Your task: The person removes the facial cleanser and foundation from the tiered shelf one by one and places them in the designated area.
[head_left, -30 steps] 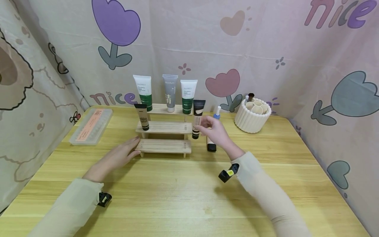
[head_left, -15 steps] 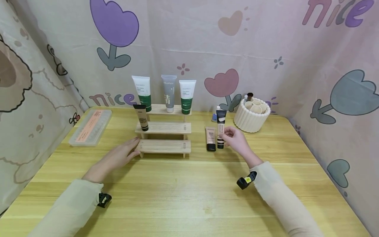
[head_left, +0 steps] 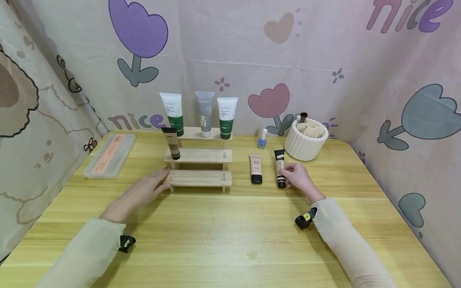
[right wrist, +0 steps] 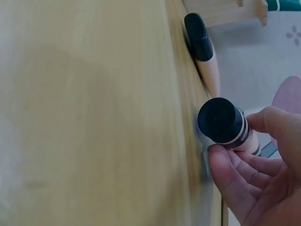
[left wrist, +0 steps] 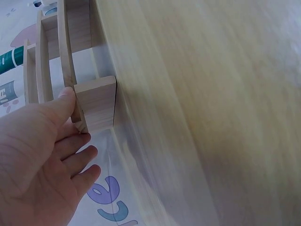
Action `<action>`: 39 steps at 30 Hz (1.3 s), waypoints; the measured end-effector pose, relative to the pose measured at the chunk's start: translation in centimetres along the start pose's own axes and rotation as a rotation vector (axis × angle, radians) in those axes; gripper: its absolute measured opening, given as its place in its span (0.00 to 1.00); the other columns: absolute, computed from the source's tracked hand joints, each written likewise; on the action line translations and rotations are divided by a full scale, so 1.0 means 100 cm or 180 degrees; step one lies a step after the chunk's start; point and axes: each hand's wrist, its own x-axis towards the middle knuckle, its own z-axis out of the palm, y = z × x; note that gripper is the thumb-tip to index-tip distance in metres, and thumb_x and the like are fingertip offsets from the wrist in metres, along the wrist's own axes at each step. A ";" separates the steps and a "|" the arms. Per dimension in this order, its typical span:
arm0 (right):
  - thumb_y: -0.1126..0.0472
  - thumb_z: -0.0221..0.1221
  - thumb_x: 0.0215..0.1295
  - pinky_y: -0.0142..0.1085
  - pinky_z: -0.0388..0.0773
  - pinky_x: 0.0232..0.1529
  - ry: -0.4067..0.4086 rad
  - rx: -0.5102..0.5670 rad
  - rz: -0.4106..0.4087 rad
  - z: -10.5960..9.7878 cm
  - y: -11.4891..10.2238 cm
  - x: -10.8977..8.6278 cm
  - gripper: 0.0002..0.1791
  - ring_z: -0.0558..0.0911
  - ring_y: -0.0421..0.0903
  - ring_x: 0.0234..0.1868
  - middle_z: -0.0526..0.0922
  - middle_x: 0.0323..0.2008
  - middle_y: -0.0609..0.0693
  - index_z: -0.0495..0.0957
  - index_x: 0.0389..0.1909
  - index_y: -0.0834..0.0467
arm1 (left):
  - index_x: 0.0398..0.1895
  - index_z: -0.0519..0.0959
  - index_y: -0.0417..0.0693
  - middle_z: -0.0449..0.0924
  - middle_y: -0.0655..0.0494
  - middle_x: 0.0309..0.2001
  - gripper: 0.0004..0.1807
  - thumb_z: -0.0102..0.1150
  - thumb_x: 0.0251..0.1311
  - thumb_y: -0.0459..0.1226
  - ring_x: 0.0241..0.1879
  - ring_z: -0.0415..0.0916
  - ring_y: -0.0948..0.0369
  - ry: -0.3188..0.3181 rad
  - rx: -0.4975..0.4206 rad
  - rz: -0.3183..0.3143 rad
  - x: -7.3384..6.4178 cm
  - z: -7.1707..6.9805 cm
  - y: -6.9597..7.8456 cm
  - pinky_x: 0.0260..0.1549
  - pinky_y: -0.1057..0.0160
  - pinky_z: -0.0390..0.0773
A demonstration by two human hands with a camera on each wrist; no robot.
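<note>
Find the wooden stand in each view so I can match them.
Head: wooden stand left of centre, left hand at its lowest shelf.
Left wrist: wooden stand at upper left, cropped.
Right wrist: wooden stand at top right, cropped.
Shared landmark: rightmost green-and-white tube, near centre in head, left edge in left wrist, top right corner in right wrist.

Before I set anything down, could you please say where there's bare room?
Bare: lowest shelf, right of the left hand; table before that shelf; middle shelf, right of its tube. Crowded: top shelf, with three tubes.
</note>
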 end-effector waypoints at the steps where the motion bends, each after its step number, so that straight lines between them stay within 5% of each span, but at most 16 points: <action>1: 0.58 0.58 0.62 0.35 0.79 0.16 -0.0011 -0.0030 0.0039 0.000 0.001 0.000 0.17 0.75 0.42 0.14 0.77 0.20 0.54 0.74 0.40 0.71 | 0.63 0.59 0.26 0.56 0.28 0.62 0.29 0.51 0.65 0.37 0.60 0.57 0.35 0.0003 -0.0001 0.0001 0.000 0.000 0.000 0.58 0.40 0.57; 15: 0.58 0.57 0.62 0.35 0.78 0.14 -0.0181 -0.0110 0.0268 -0.002 0.002 0.003 0.14 0.74 0.41 0.11 0.73 0.14 0.51 0.75 0.36 0.69 | 0.63 0.59 0.27 0.56 0.29 0.62 0.30 0.51 0.65 0.38 0.60 0.56 0.35 0.0013 -0.0012 -0.0005 0.000 -0.001 0.000 0.58 0.40 0.57; 32: 0.56 0.55 0.64 0.35 0.80 0.20 -0.0266 0.0015 0.0394 -0.006 0.000 0.001 0.23 0.77 0.43 0.17 0.75 0.23 0.55 0.71 0.50 0.71 | 0.63 0.59 0.26 0.56 0.29 0.62 0.29 0.51 0.65 0.38 0.60 0.56 0.36 0.0012 -0.0001 0.0028 0.000 0.000 -0.002 0.59 0.41 0.57; 39: 0.59 0.53 0.66 0.37 0.81 0.21 -0.0166 0.0059 0.0062 -0.015 -0.009 0.003 0.21 0.78 0.45 0.18 0.77 0.26 0.59 0.69 0.50 0.74 | 0.62 0.59 0.25 0.57 0.28 0.62 0.29 0.51 0.65 0.37 0.60 0.57 0.36 0.0036 0.0019 0.0036 0.000 0.002 -0.004 0.59 0.41 0.57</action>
